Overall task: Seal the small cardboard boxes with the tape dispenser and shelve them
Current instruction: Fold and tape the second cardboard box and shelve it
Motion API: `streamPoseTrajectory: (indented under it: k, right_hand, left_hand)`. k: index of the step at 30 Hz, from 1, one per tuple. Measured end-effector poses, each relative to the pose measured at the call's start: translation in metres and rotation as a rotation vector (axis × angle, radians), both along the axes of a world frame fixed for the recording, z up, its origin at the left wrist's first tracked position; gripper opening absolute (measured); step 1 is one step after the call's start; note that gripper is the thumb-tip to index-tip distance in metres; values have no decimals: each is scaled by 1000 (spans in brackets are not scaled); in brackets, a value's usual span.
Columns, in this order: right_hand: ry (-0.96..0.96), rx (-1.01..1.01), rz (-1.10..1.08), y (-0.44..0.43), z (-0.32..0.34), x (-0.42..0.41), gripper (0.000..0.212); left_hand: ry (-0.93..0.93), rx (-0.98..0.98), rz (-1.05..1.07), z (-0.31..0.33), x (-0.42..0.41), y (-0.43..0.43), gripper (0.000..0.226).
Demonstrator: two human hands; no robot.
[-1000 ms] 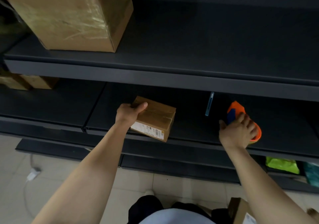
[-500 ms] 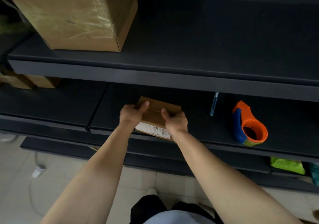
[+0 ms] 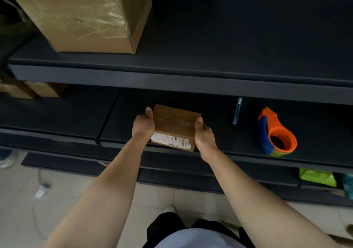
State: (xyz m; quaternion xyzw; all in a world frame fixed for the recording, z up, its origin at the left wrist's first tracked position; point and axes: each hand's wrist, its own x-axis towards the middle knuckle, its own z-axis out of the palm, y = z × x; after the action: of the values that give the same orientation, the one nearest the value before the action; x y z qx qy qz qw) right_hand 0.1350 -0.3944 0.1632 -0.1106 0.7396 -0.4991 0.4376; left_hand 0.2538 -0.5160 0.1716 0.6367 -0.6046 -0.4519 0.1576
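Note:
A small cardboard box (image 3: pixel 174 122) with a white label on its front face sits at the front of the dark middle shelf (image 3: pixel 219 150). My left hand (image 3: pixel 143 126) grips its left side, thumb on top. My right hand (image 3: pixel 203 135) grips its right side, thumb on the top seam. The orange and blue tape dispenser (image 3: pixel 275 133) stands by itself on the same shelf, well to the right of the box.
A blue pen-like tool (image 3: pixel 236 110) lies between box and dispenser. A large taped carton (image 3: pixel 82 14) sits on the upper shelf at left. Other small boxes (image 3: pixel 32 89) are at the far left of the middle shelf. A green packet (image 3: pixel 317 177) lies on a lower shelf.
My right hand let go of the tape dispenser, which stays on the shelf, and moved left to grip the box's right side. The box has been turned squarer to the shelf edge.

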Motion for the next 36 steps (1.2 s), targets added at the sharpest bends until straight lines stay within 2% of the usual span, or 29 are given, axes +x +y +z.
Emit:
streamPoseTrajectory:
  k: [4, 8, 11, 17, 22, 27, 31, 33, 35, 36]
  right_hand:
    - [33, -22, 44, -6, 1, 4, 54]
    - [97, -6, 35, -8, -4, 4, 49]
    - [33, -17, 27, -3, -4, -1, 52]
    - [-60, -36, 18, 2, -11, -4, 63]
    - [-121, -51, -16, 1, -12, -6, 59]
    - [-289, -197, -8, 13, -16, -11, 47]
    - [-274, -218, -17, 15, -9, -20, 45]
    - [-264, -209, 1, 15, -8, -22, 40]
    - [-233, -187, 26, 13, -9, -19, 38]
    - [-225, -174, 23, 12, -8, -17, 41]
  left_hand:
    - [30, 4, -176, -4, -2, 7, 51]
    - [103, 2, -140, -6, 0, 6, 37]
    - [140, 19, -103, -5, 3, 6, 39]
    - [93, 41, -51, -2, 2, 5, 51]
    - [59, 11, -90, 0, 3, 4, 46]
    - [81, 5, -100, 4, 3, 5, 40]
    - [131, 88, -103, 9, 4, 5, 38]
    - [39, 89, -145, 14, 1, 2, 38]
    - [-165, 18, -234, 21, -8, 3, 41]
    - [-271, -13, -284, 23, -13, 6, 53]
